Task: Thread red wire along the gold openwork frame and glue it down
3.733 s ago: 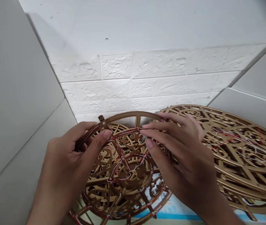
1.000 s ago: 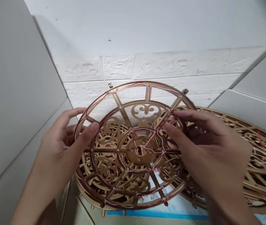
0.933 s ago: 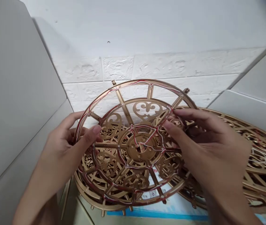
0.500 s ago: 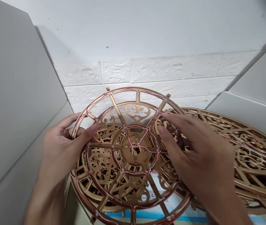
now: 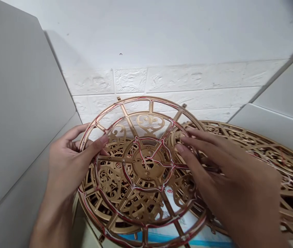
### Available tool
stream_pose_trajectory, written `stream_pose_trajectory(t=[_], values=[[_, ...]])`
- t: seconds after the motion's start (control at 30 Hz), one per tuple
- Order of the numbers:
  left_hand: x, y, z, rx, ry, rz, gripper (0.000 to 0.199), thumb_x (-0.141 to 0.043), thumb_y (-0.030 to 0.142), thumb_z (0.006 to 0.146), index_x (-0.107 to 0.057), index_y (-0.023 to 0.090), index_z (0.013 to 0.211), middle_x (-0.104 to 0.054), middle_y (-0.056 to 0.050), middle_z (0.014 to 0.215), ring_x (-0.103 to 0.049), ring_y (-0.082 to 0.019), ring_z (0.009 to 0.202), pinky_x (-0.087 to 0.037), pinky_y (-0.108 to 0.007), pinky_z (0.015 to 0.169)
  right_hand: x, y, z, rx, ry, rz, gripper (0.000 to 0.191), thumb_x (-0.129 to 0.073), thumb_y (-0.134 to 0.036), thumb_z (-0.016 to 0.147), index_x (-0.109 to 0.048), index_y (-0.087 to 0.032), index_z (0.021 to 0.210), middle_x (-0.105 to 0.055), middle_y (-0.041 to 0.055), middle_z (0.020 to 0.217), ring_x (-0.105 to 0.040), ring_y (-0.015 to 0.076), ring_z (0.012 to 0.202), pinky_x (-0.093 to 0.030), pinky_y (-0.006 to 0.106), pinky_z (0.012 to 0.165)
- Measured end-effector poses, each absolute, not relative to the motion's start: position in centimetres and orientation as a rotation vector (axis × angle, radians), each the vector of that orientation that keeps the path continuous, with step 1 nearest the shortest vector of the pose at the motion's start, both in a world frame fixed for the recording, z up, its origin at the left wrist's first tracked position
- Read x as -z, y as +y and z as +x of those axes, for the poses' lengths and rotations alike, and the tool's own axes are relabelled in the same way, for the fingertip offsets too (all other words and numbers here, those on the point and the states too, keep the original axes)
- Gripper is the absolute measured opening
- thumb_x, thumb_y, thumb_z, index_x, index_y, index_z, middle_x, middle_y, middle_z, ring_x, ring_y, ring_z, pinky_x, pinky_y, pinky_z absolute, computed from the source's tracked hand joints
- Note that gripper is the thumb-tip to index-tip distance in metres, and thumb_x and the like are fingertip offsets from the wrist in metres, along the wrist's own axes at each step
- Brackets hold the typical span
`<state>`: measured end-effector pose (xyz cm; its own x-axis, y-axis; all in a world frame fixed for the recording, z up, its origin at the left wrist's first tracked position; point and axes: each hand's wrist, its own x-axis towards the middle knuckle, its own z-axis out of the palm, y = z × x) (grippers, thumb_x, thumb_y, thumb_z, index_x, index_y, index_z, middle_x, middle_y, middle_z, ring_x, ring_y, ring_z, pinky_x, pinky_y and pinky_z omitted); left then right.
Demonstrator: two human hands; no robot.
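Note:
A round gold metal frame (image 5: 146,226) stands tilted in front of me, with rings, spokes, scroll ornaments and a central hub. Red and white wires (image 5: 133,187) run along its rings and spokes, and some cross the hub. My left hand (image 5: 71,155) is closed on the frame's left rim, thumb on the near face and fingers behind. On the right side, my right hand (image 5: 229,172) reaches over the frame with fingers stretched out and the thumb slightly apart. Nothing shows between its fingertips; whether they touch the frame is unclear.
More gold scroll frames are piled behind, and a large oval stack (image 5: 254,137) lies at right. Beneath is a blue and white printed sheet (image 5: 200,237). Grey panels (image 5: 14,86) flank both sides; a white brick-patterned wall (image 5: 177,81) closes the back.
My right hand has shifted right and slightly down, away from the inner spoke, its fingers spreading a little. My left hand keeps its hold, and the frame stays almost where it was.

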<state>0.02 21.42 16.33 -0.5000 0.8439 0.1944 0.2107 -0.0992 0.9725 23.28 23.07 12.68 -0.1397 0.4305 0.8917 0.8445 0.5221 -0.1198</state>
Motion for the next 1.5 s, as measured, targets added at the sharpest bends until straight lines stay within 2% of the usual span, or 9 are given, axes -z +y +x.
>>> stream_pose_trajectory(t=[0.13, 0.33, 0.47, 0.63, 0.73, 0.9, 1.07, 1.2, 1.5], values=[[-16.2, 21.5, 0.4, -1.704, 1.709, 1.118, 0.041, -0.089, 0.041, 0.060, -0.074, 0.024, 0.094, -0.068, 0.003, 0.053, -0.056, -0.011, 0.040, -0.042, -0.016, 0.036, -12.6, 23.4, 23.0, 0.538, -1.731, -1.075, 0.008, -0.067, -0.019, 0.089, -0.069, -0.025, 0.094, -0.077, 0.0083, 0.097, -0.074, 0.0282, 0.084, -0.061, 0.048, 0.073], [-16.3, 21.5, 0.4, -1.706, 1.718, 1.136, 0.039, -0.088, 0.038, 0.060, -0.072, 0.024, 0.093, -0.069, 0.004, 0.055, -0.057, -0.009, 0.042, -0.043, -0.014, 0.038, -13.0, 22.7, 22.5, 0.370, -1.688, -0.924, 0.028, -0.063, -0.006, 0.088, -0.067, -0.030, 0.103, -0.075, 0.0027, 0.099, -0.072, 0.0217, 0.090, -0.061, 0.039, 0.076], [-16.3, 21.5, -0.1, -1.699, 1.687, 1.103, 0.042, -0.090, 0.039, 0.058, -0.072, 0.025, 0.094, -0.068, 0.005, 0.054, -0.057, -0.011, 0.039, -0.043, -0.015, 0.033, -12.3, 22.6, 22.5, 0.147, -1.567, -0.891, 0.033, -0.061, -0.009, 0.090, -0.067, -0.034, 0.111, -0.074, 0.0019, 0.105, -0.070, 0.0240, 0.095, -0.058, 0.045, 0.082], [-15.9, 21.7, -0.7, -1.706, 1.627, 1.096, 0.044, -0.091, 0.034, 0.057, -0.072, 0.025, 0.096, -0.070, 0.005, 0.056, -0.058, -0.012, 0.038, -0.047, -0.016, 0.034, -11.8, 22.7, 22.7, -0.004, -1.545, -0.887, 0.032, -0.056, -0.010, 0.093, -0.068, -0.032, 0.113, -0.073, -0.0001, 0.093, -0.069, 0.0165, 0.075, -0.057, 0.036, 0.070], [-15.8, 21.8, -0.6, -1.723, 1.585, 1.079, 0.044, -0.091, 0.031, 0.057, -0.071, 0.025, 0.096, -0.070, 0.006, 0.056, -0.061, -0.013, 0.040, -0.048, -0.015, 0.035, -12.1, 22.7, 22.7, 0.082, -1.646, -0.904, 0.031, -0.054, -0.007, 0.093, -0.065, -0.030, 0.111, -0.074, -0.0020, 0.089, -0.071, 0.0142, 0.073, -0.058, 0.030, 0.065], [-15.9, 22.1, -0.3, -1.732, 1.571, 1.045, 0.047, -0.091, 0.031, 0.052, -0.071, 0.020, 0.093, -0.067, 0.003, 0.050, -0.059, -0.014, 0.035, -0.031, -0.011, 0.024, -12.8, 22.7, 22.5, 0.412, -1.785, -0.883, 0.034, -0.051, -0.003, 0.091, -0.062, -0.026, 0.113, -0.076, 0.0010, 0.090, -0.074, 0.0169, 0.078, -0.059, 0.028, 0.066], [-15.7, 22.5, -0.5, -1.760, 1.561, 1.045, 0.044, -0.089, 0.032, 0.053, -0.072, 0.020, 0.092, -0.069, 0.002, 0.053, -0.060, -0.014, 0.036, -0.047, -0.016, 0.032, -12.9, 22.5, 22.4, 0.520, -1.924, -0.897, 0.036, -0.046, -0.004, 0.091, -0.059, -0.020, 0.121, -0.075, 0.0101, 0.110, -0.074, 0.0219, 0.090, -0.060, 0.035, 0.071], [-15.7, 22.6, -0.5, -1.737, 1.537, 1.058, 0.042, -0.089, 0.033, 0.054, -0.073, 0.021, 0.090, -0.069, 0.002, 0.053, -0.057, -0.013, 0.034, -0.047, -0.015, 0.032, -12.8, 22.8, 22.2, 0.477, -1.910, -0.870, 0.033, -0.047, -0.004, 0.092, -0.060, -0.018, 0.119, -0.074, 0.0116, 0.109, -0.073, 0.0206, 0.095, -0.061, 0.032, 0.074], [-15.7, 22.3, -0.5, -1.738, 1.549, 1.100, 0.036, -0.089, 0.033, 0.057, -0.074, 0.022, 0.088, -0.068, 0.002, 0.052, -0.056, -0.010, 0.035, -0.045, -0.011, 0.035, -12.6, 23.1, 21.9, 0.403, -1.782, -0.905, 0.029, -0.062, -0.005, 0.087, -0.063, -0.021, 0.110, -0.076, 0.0080, 0.100, -0.074, 0.0190, 0.071, -0.061, 0.030, 0.056]])
